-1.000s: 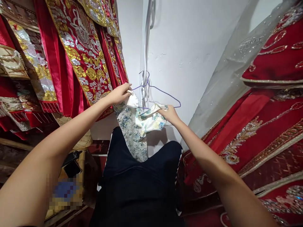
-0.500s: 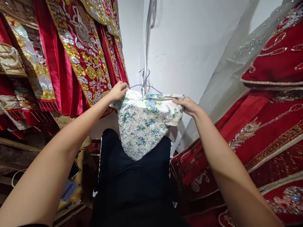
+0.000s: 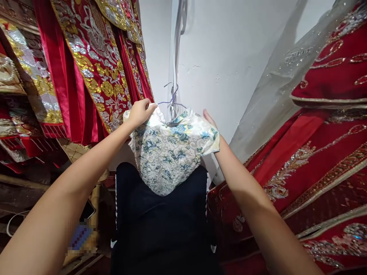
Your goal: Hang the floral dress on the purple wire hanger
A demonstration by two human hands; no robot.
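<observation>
A short-sleeved floral blouse (image 3: pixel 169 152), white with blue, green and yellow patterns, hangs on a thin purple wire hanger (image 3: pixel 172 100). My left hand (image 3: pixel 140 112) is closed on the blouse's left shoulder, beside the white inside of the collar, with thumb and fingers pinched together. At the other shoulder, my right hand (image 3: pixel 210 117) is behind the sleeve. Its visible fingers stretch upward past the shoulder edge, and the fabric hides the rest of the hand.
Red embroidered garments (image 3: pixel 107 72) with gold and silver work hang on the left. Beaded red garments (image 3: pixel 329 133) and a clear plastic cover (image 3: pixel 275 76) are on the right. A white wall (image 3: pixel 218 49) stands behind. A wooden rack (image 3: pixel 96 202) and a phone (image 3: pixel 88 211) are at lower left.
My right hand has let go of the right shoulder edge and moved left behind the sleeve. The folded shoulder fabric now lies opened out. The blouse has shifted slightly left.
</observation>
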